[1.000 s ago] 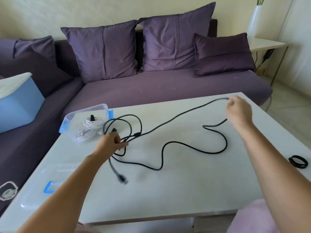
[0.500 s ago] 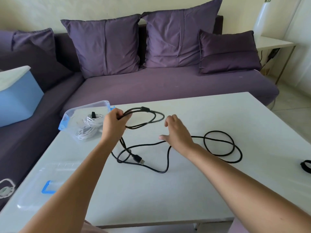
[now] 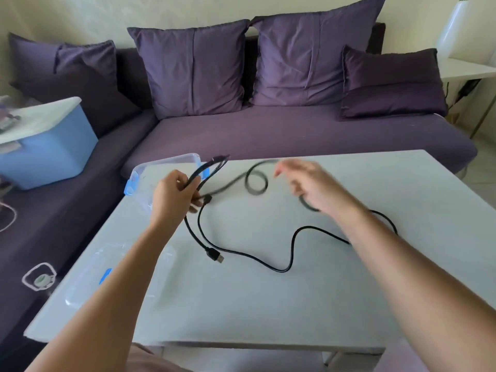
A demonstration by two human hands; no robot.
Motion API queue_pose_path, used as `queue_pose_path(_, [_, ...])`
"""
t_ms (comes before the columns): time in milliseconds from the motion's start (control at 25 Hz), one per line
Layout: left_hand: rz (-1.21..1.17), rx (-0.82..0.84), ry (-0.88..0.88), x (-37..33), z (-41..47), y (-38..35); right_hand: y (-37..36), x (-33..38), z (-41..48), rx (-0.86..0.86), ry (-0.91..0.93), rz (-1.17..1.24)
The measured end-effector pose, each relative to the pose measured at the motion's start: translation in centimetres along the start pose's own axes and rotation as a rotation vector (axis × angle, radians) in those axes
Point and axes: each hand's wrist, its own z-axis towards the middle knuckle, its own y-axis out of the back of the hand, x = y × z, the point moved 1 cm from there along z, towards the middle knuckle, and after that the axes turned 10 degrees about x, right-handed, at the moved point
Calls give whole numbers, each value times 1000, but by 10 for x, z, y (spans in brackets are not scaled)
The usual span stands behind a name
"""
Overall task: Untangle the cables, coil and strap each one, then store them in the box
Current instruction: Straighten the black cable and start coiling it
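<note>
**Left hand** (image 3: 174,194), directly in front of the clear box (image 3: 171,159): fingers clenched around several gathered strands of the black cable (image 3: 279,269). One strand drops from the fist to a USB plug (image 3: 214,256) lying on the table (image 3: 268,304), nearer the viewer than the box.

**Right hand** (image 3: 308,183), well to the right of the box: motion-blurred, fingers loosely bent. The cable emerges beneath it, but whether it is grasped cannot be told.

**Change:** half a second earlier the right hand was closer to the box. A small loop (image 3: 255,193) now stands between the hands.
</note>
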Motion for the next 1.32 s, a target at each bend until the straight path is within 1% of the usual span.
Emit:
queue_pose_path(40, [79,27,46,6,0,3,24,10,-3,-227,39,77])
queue_pose_path(80, [176,59,101,12,-1,5,47,17,-9,-422,65,106])
queue_pose_path(120, [285,92,145,15,-1,7,68,21,-17,-578,68,117])
queue_pose_path(160, [381,124,159,18,-2,9,87,20,-25,-705,58,142])
queue_pose_path(240, [483,192,93,23,-2,15,121,12,-40,-923,34,222])
queue_pose_path(280, [493,223,48,25,-2,19,135,4,-44,-1006,8,236])
queue_pose_path(320, [483,239,18,28,-3,23,146,-4,-46,-1051,-45,223])
queue_pose_path(400, [445,231,5,30,-3,27,161,-19,-45,-1026,-195,145])
queue_pose_path(440, [425,222,0,28,-2,24,164,-27,-43,-966,-305,-1])
queue_pose_path(480, [402,225,-11,24,-2,19,160,-31,-41,-888,-443,-246])
queue_pose_path(520, [369,237,-24,18,-3,11,149,-29,-38,-803,-538,-534])
queue_pose_path(560, [330,253,-46,11,-5,2,129,-23,-33,-696,-499,-772])
queue_pose_path(600, [297,269,-80,2,-6,-7,103,-15,-27,-549,-350,-885])
queue_pose_path(640, [272,283,-124,-9,-9,-15,72,-8,-23,-357,-180,-879])
queue_pose_path(680, [250,294,-170,-19,-13,-23,39,-3,-20,-133,-75,-812])
queue_pose_path(720, [226,303,-212,-29,-17,-29,9,2,-20,81,-48,-740])
queue_pose_path(760, [202,307,-246,-36,-20,-35,-15,5,-22,253,-79,-680])
queue_pose_path(800, [180,310,-269,-42,-22,-39,-29,4,-24,367,-136,-632])
queue_pose_path(840, [160,315,-283,-46,-24,-41,-33,0,-25,421,-182,-606])
queue_pose_path(880, [146,322,-288,-48,-25,-43,-29,-1,-24,413,-203,-635])
queue_pose_path(960, [166,331,-294,-44,-24,-44,-10,1,-21,289,-179,-799])
queue_pose_path(1040, [316,342,-359,-32,-17,-45,14,1,-19,146,-110,-911])
queue_pose_path(1080, [409,348,-391,-24,-13,-47,27,4,-20,70,-80,-898])
queue_pose_path(1120, [476,336,-395,-14,-8,-48,42,10,-23,-20,-55,-809])
queue_pose_path(1160, [515,298,-359,-5,-3,-48,60,15,-28,-115,-47,-655])
queue_pose_path(1200, [521,233,-286,1,1,-45,77,19,-33,-210,-65,-486])
queue_pose_path(1280, [497,76,-140,7,10,-39,108,15,-40,-418,-174,-221])
queue_pose_path(1320, [493,39,-88,10,14,-35,120,7,-42,-541,-224,-140])
